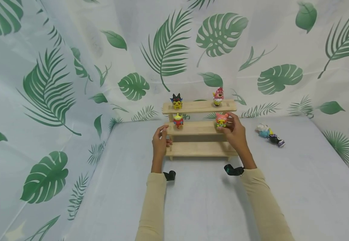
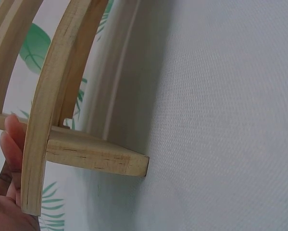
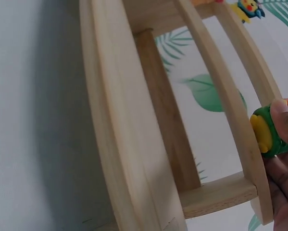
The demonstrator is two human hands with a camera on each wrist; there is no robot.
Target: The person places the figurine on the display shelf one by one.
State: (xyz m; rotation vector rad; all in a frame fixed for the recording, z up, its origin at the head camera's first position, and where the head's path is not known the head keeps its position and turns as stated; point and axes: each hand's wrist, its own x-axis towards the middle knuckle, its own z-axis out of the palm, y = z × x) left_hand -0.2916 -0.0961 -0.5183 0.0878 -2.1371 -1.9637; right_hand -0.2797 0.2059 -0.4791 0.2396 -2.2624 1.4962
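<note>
A three-tier wooden display shelf stands against the back. At the left end of its middle tier, my left hand grips the plank; the fingers show behind that plank in the left wrist view. Between thumb and fingers, my right hand pinches a small pink-hooded figurine at the right end of the middle tier. Its green and yellow base is close to the plank in the right wrist view. A red and green figurine stands on the same tier, at the left.
On the top tier are a black-eared yellow figurine at left and a pink bear-like figurine at right. Several more figurines lie on the white tabletop to the right. A leaf-print cloth hangs behind.
</note>
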